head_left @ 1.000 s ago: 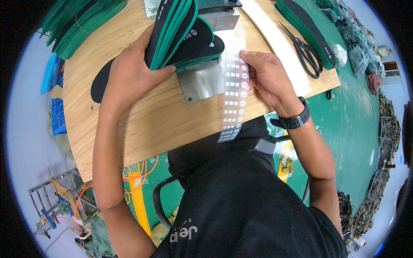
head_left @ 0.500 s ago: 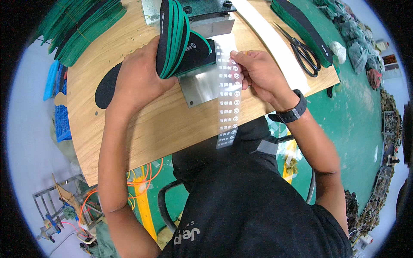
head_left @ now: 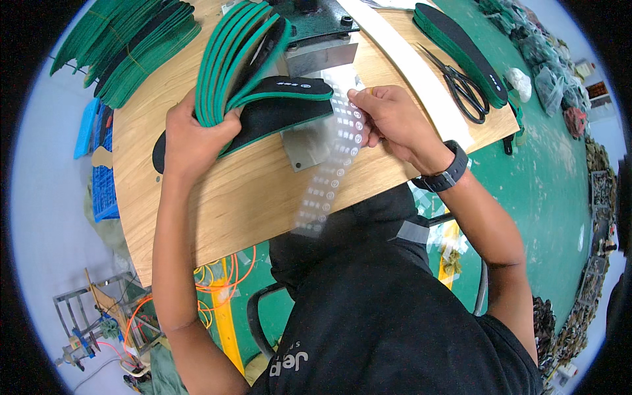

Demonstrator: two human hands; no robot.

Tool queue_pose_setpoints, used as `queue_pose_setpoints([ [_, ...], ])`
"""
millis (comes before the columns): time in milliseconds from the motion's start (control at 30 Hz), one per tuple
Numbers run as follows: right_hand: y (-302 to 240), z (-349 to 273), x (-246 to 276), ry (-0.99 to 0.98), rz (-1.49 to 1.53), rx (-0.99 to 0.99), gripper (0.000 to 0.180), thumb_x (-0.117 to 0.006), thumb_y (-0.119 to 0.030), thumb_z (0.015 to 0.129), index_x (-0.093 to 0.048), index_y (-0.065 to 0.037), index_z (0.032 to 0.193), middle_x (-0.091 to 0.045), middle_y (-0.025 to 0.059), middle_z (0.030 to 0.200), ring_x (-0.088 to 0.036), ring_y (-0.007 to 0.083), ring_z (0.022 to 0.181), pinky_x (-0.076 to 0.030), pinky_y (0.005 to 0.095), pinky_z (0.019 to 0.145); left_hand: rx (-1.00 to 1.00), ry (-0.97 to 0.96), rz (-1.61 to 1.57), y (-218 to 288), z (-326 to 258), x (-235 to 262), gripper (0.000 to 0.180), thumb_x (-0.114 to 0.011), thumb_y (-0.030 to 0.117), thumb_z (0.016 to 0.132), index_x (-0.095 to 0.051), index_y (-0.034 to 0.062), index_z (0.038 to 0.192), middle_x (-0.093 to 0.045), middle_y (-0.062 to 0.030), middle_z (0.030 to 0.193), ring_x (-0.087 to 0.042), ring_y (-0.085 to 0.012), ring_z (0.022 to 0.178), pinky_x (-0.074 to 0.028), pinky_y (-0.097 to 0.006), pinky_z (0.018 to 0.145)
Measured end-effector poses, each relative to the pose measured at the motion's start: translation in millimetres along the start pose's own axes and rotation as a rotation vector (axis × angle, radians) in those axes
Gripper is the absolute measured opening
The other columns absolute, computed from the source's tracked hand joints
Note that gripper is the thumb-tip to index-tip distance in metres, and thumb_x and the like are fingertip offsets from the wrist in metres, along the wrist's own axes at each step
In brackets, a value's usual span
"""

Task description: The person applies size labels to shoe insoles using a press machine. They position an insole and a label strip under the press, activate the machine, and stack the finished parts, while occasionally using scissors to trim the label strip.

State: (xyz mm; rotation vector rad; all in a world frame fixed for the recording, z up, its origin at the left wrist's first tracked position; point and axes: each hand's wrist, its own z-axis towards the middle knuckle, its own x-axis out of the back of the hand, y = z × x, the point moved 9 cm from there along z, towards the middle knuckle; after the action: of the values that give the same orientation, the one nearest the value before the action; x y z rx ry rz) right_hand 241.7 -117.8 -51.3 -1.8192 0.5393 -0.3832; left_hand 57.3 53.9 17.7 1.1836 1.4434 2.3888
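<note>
My left hand (head_left: 197, 145) is closed round a bent stack of green-edged black insoles (head_left: 224, 69), holding it upright and tilted left. One insole (head_left: 280, 99) with a small white print reaches out from the stack to the right, over a metal plate (head_left: 305, 148); whether this one is also gripped I cannot tell. Between thumb and fingers, my right hand (head_left: 398, 122) pinches the edge of a clear strip of white printed transfer labels (head_left: 327, 179). The strip hangs past the table's front edge, its lower end blurred. A black insole end shows behind my left wrist.
A black press (head_left: 320, 23) stands at the far middle of the wooden table (head_left: 197, 230). Piled insoles (head_left: 141, 52) lie far left. To the right are a curved white strip (head_left: 408, 69), black scissors (head_left: 464, 89) and more insoles (head_left: 461, 52).
The insole stack in my left hand has moved left and fanned out, away from the printed insole. The label strip's hanging end has swung left; my right hand has barely moved.
</note>
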Motion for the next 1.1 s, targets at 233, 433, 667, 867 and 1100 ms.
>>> queue_pose_setpoints([
  [233,-3,14,-21,-0.126,-0.234,-0.033,0.031,-0.055,-0.019,0.09,-0.059,0.003,0.069,-0.058,0.0099,0.055,-0.059,0.0161,0.042,-0.044,0.0227,0.035,-0.004,0.207,-0.159,-10,-5,20,0.023,-0.071,0.011,0.072,-0.065,-0.0006,0.091,-0.066,-0.0033,0.081,-0.058,-0.0073,0.071,-0.047,-0.024,0.068],
  [433,-2,14,-21,-0.131,-0.26,-0.06,0.03,-0.056,-0.018,0.089,-0.059,0.003,0.068,-0.059,0.0107,0.056,-0.06,0.0161,0.042,-0.044,0.0217,0.034,-0.007,0.206,-0.15,-9,-8,18,0.024,-0.071,0.012,0.073,-0.065,-0.0009,0.092,-0.067,-0.004,0.082,-0.059,-0.0082,0.072,-0.047,-0.024,0.069],
  [667,2,18,-19,-0.11,-0.268,-0.077,0.027,-0.057,-0.021,0.092,-0.063,0.001,0.076,-0.057,0.0052,0.05,-0.055,0.0092,0.037,-0.039,0.0161,0.031,-0.024,0.245,-0.166,-11,-4,22,0.024,-0.07,0.013,0.074,-0.065,-0.0008,0.093,-0.067,-0.0038,0.083,-0.059,-0.0096,0.074,-0.047,-0.025,0.072],
  [867,-2,16,-20,-0.064,-0.302,-0.059,0.028,-0.058,-0.022,0.091,-0.064,0.0,0.076,-0.056,0.0045,0.05,-0.054,0.0078,0.036,-0.038,0.0161,0.03,-0.007,0.238,-0.186,-13,-6,23,0.026,-0.07,0.014,0.075,-0.065,-0.001,0.094,-0.066,-0.005,0.087,-0.059,-0.0101,0.078,-0.046,-0.026,0.076],
  [1100,-1,16,-21,-0.079,-0.303,-0.051,0.029,-0.057,-0.023,0.092,-0.065,0.001,0.076,-0.057,0.0038,0.051,-0.052,0.0064,0.036,-0.038,0.0154,0.03,-0.024,0.223,-0.155,-13,-6,24,0.025,-0.07,0.015,0.075,-0.065,-0.0009,0.093,-0.066,-0.0049,0.085,-0.059,-0.0101,0.077,-0.046,-0.026,0.075],
])
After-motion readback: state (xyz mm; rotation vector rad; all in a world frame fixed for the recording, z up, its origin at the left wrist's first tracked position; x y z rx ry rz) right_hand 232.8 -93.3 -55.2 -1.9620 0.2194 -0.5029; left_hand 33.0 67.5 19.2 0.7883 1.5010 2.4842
